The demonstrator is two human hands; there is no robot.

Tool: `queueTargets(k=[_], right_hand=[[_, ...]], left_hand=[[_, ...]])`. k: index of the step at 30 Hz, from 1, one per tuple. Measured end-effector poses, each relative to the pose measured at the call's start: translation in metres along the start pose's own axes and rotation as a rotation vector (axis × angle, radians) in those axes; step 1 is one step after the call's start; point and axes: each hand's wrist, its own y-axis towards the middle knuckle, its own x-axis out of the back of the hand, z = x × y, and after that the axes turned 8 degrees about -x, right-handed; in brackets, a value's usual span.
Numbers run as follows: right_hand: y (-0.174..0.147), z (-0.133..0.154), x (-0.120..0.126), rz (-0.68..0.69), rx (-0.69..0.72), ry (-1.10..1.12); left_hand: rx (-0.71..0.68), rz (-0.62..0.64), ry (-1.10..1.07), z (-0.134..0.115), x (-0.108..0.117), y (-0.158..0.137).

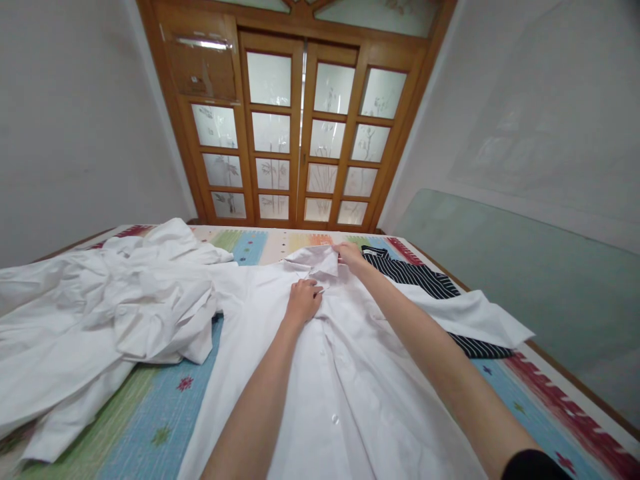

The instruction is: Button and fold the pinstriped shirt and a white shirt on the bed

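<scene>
One white shirt (327,373) spread beneath your right hand (349,255), which pinches its collar (324,261), and your left hand (304,298), nearer you, fingers curled, grip impossible to tell, crumpled white cloth (155,310) left of both, striped garment (417,273) to their right.

Glazed doors (295,133) beyond a patterned cloth (150,407)

The wooden-framed doors stand between pale walls (75,120). On the cloth, crumpled white clothing (150,313) lies at left, a black-and-white striped garment (420,275) at right, near a pale green panel (525,267).
</scene>
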Motion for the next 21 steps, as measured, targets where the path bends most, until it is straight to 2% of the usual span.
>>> queueTargets(k=[7, 13, 17, 21], right_hand=[[-0.007, 0.009, 0.014, 0.104, -0.170, 0.108], [-0.017, 0.010, 0.024, 0.158, -0.154, 0.069], [-0.025, 0.010, 0.010, 0.227, 0.036, -0.213], [-0.029, 0.007, -0.012, 0.271, 0.390, -0.640]], left_hand=[[-0.004, 0.001, -0.007, -0.001, 0.002, -0.001], [-0.009, -0.004, -0.046, -0.004, 0.006, -0.001], [-0.015, -0.021, -0.064, -0.004, 0.007, -0.001], [-0.006, -0.043, -0.089, -0.004, 0.006, 0.000]])
